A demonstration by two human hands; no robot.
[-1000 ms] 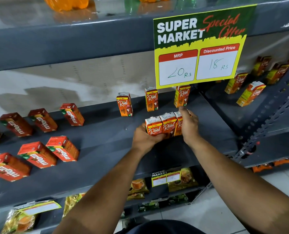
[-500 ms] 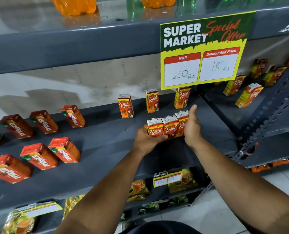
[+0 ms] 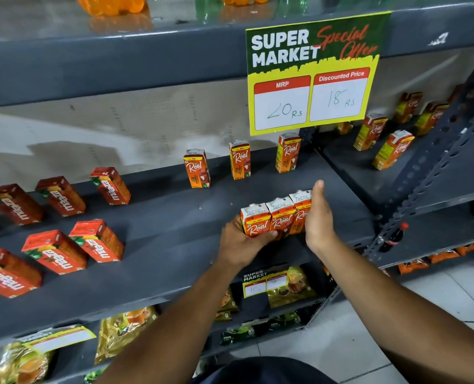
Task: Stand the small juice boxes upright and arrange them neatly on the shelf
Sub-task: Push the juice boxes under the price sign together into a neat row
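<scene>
Grey shelf (image 3: pixel 158 245) fills my view, Maaza cartons (image 3: pixel 97 241) lying flat toward its left edge. Three upright Real juice boxes (image 3: pixel 278 217) sit together near the front edge; my left hand (image 3: pixel 240 241) clasps them, right hand (image 3: pixel 319 220) pressed flat, unclenched, against their right side.

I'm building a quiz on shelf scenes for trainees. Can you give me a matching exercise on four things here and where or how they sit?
1. Three Real juice boxes
2. Maaza boxes
3. Price sign
4. Cola bottle

A. Hanging from the upper shelf edge
B. Lying tipped over at the left
C. Pressed together between both hands
D. On the lower right shelf beside the upright post

Pairs: 1-C, 2-B, 3-A, 4-D
</scene>
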